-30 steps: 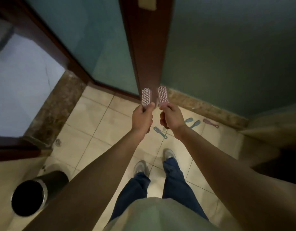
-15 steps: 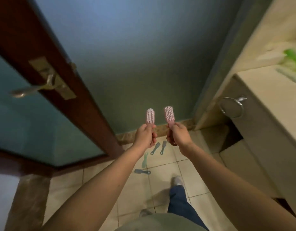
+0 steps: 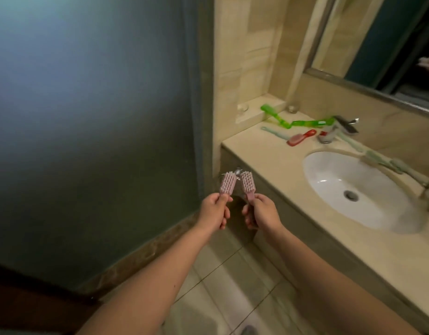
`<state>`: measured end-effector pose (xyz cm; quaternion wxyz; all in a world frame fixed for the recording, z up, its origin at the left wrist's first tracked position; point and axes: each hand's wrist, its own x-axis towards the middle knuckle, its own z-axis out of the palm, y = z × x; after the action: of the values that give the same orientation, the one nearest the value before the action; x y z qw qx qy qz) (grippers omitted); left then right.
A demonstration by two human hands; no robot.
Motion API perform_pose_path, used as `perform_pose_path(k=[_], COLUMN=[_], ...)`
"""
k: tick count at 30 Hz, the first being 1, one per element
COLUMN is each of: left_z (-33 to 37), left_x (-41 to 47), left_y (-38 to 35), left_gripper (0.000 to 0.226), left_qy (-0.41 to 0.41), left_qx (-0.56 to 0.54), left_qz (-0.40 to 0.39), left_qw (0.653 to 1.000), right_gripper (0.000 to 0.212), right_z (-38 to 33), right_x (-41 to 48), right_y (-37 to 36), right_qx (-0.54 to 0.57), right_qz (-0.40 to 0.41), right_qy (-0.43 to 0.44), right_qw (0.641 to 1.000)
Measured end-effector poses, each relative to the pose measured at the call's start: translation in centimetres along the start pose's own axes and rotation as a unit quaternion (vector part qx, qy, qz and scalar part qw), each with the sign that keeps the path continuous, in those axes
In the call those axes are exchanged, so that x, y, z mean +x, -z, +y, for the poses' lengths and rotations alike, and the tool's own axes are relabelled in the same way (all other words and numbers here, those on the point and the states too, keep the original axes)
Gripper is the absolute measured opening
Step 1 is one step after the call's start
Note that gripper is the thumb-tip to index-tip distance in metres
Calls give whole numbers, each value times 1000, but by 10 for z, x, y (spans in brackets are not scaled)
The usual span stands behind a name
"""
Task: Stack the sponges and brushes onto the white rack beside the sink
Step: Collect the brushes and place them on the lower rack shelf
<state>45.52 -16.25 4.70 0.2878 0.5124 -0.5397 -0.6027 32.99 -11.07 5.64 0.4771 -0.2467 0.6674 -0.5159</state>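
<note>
Left pink brush (image 3: pixel 229 182) and right pink brush (image 3: pixel 246 182): upright, handles gripped in my left hand (image 3: pixel 214 211) and right hand (image 3: pixel 263 213), beside the surface (image 3: pixel 264 158) edge. Risk: no white rack in view; placement among the loose brushes (image 3: pixel 300 138) may knock one into the sink (image 3: pixel 341 180).

Bare forearms (image 3: pixel 160 274), bare hands (image 3: pixel 214 211)

Two pink brushes (image 3: pixel 59 185) (image 3: pixel 247 184) upright in hands, bristle heads nearly touching

Frosted glass panel (image 3: pixel 88 117) left of table (image 3: pixel 269 165). Mirror (image 3: pixel 389 44) above table's far edge. Two clear glasses (image 3: pixel 292 108) near far-left corner. Tiled floor (image 3: pixel 232 286) below.
</note>
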Motion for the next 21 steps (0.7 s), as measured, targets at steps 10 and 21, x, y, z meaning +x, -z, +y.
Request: perform_pose_path(k=[10,21], left_z=[55,81], left_x=[73,149], left_y=[-158,-271], left_gripper=[25,14], left_qy=[-26,-2], left_qx=[13,77], left_qz=[-105,-247], left_qw=[994,966], right_gripper=[27,19], right_z=[-35,-39], right_x=[67,117], right_y=[149,234], right_qx=[9,103], right_qz=[126,287], right_qy=[30,-9], right_qw=[992,952])
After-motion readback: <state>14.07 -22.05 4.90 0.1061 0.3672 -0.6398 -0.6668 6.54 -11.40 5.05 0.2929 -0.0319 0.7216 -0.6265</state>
